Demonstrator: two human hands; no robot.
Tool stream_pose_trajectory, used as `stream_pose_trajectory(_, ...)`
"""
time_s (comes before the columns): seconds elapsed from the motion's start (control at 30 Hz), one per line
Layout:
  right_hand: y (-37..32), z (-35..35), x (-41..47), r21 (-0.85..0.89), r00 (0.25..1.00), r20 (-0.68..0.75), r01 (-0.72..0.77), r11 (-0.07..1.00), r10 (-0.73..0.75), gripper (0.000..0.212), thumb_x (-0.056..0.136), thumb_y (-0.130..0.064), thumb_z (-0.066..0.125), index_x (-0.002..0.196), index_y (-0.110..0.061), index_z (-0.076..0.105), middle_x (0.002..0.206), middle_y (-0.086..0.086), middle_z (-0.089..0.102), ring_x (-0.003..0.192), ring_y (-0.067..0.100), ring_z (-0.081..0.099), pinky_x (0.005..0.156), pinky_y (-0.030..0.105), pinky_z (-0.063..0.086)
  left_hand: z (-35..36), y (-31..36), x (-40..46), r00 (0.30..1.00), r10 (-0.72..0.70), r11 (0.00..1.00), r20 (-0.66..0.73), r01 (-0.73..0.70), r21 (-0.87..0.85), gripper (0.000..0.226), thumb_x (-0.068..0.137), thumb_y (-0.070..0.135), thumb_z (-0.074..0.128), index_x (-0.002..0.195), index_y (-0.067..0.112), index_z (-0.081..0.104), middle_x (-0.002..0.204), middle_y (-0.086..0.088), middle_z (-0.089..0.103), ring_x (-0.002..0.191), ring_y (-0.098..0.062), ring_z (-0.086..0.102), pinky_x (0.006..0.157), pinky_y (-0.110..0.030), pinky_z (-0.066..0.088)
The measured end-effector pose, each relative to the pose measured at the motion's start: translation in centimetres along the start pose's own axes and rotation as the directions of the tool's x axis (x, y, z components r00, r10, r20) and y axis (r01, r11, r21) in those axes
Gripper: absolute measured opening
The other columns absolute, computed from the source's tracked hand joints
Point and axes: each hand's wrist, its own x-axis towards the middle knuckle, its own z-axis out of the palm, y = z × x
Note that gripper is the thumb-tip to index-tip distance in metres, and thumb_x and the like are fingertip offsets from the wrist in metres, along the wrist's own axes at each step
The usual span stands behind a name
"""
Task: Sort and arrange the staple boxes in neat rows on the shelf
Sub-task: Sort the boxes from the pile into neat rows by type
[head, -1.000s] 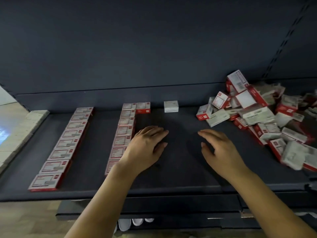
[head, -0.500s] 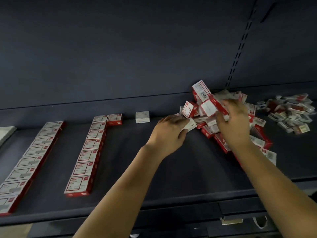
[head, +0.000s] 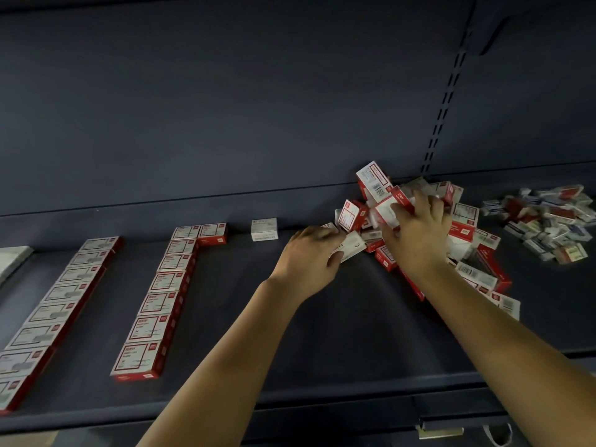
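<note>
Red-and-white staple boxes lie in two neat rows on the dark shelf [head: 322, 333]: a left row [head: 61, 295] and a middle row [head: 158, 301], with one more box [head: 213, 233] beside the middle row's far end. A single white box [head: 263, 229] stands near the back wall. A jumbled pile of boxes [head: 464, 240] fills the right part. My left hand [head: 306, 259] grips a white box [head: 350, 250] at the pile's left edge. My right hand [head: 416, 233] is on the pile, its fingers curled round a red-and-white box [head: 385, 209].
A second heap of smaller mixed boxes [head: 548, 227] lies at the far right. A slotted upright [head: 442, 108] runs up the back wall. A pale object [head: 13, 259] sits at the left edge. The shelf's front lip [head: 290, 411] carries a label holder [head: 440, 430].
Both hands left the bare middle of the shelf and reached right into the pile. The view swung right. Each hand has closed on a box.
</note>
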Motion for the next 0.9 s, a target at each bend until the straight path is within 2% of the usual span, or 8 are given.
stream_pose_trajectory(0.1, -0.1, 0.4, 0.3, 0.000, 0.999, -0.020, -0.035, 0.999, 0.035, 0.035, 0.075, -0.025, 0.074, 0.096, 0.002, 0.066, 0.123, 0.026, 0.050, 0.110, 0.051, 0.045, 0.086, 0.058, 0.038, 0.0, 0.0, 0.2, 1.000, -0.024, 1.000, 0.018, 0.024, -0.005, 0.033, 0.090, 0.017, 0.054, 0.122, 0.009, 0.059, 0.120, -0.007, 0.061, 0.112, -0.026, 0.052, 0.094, -0.035, 0.039)
stream_pose_trajectory(0.23, -0.2, 1.0, 0.7, 0.033, 0.997, -0.015, -0.081, 0.996, 0.081, 0.049, 0.078, -0.030, 0.071, 0.112, 0.003, 0.057, 0.129, 0.025, 0.045, 0.116, 0.046, 0.041, 0.092, 0.057, 0.036, 0.2, 0.0, 0.2, 0.998, -0.048, 0.999, 0.040, 0.048, -0.019, 0.034, 0.091, 0.018, 0.054, 0.124, 0.011, 0.058, 0.123, -0.007, 0.060, 0.114, -0.025, 0.051, 0.095, -0.035, 0.039)
stream_pose_trajectory(0.37, 0.2, 1.1, 0.9, 0.056, 0.995, 0.001, -0.097, 0.994, 0.097, 0.060, 0.075, -0.028, 0.074, 0.118, 0.004, 0.049, 0.131, 0.027, 0.041, 0.117, 0.046, 0.040, 0.093, 0.057, 0.036, 0.5, -0.4, 0.1, 0.996, -0.066, 0.998, 0.053, 0.068, -0.019, 0.033, 0.091, 0.021, 0.053, 0.123, 0.012, 0.059, 0.119, -0.006, 0.061, 0.114, -0.024, 0.051, 0.096, -0.037, 0.041)
stream_pose_trajectory(0.6, 0.1, 1.0, 1.3, 0.016, 0.991, 0.092, -0.102, 0.995, 0.100, 0.052, 0.078, -0.034, 0.069, 0.115, 0.001, 0.056, 0.135, 0.022, 0.034, 0.122, 0.044, 0.032, 0.100, 0.056, 0.030, 0.8, -0.7, -0.1, 0.995, -0.063, 0.998, 0.075, 0.065, -0.021, 0.035, 0.092, 0.021, 0.052, 0.126, 0.013, 0.057, 0.122, -0.005, 0.060, 0.117, -0.023, 0.049, 0.097, -0.037, 0.040)
stream_pose_trajectory(0.8, -0.1, 0.7, 0.6, 0.100, 0.999, -0.004, -0.034, 0.994, 0.035, 0.057, 0.069, -0.034, 0.076, 0.114, -0.004, 0.061, 0.130, 0.021, 0.043, 0.118, 0.045, 0.036, 0.093, 0.058, 0.034, 0.4, -0.8, -0.5, 0.993, -0.088, 0.995, 0.076, 0.092, -0.049, 0.036, 0.092, 0.021, 0.053, 0.128, 0.015, 0.056, 0.124, -0.005, 0.059, 0.118, -0.022, 0.048, 0.097, -0.033, 0.040)
stream_pose_trajectory(0.9, -0.7, 0.1, -0.3, 0.177, 0.992, -0.127, 0.026, 0.984, -0.004, 0.054, 0.068, -0.043, 0.071, 0.107, -0.005, 0.063, 0.123, 0.019, 0.047, 0.114, 0.043, 0.040, 0.089, 0.058, 0.038, 0.5, -0.8, -1.1, 0.984, -0.160, 0.966, 0.074, 0.171, -0.194, 0.034, 0.092, 0.020, 0.055, 0.125, 0.015, 0.059, 0.123, -0.003, 0.061, 0.114, -0.018, 0.053, 0.093, -0.029, 0.044)
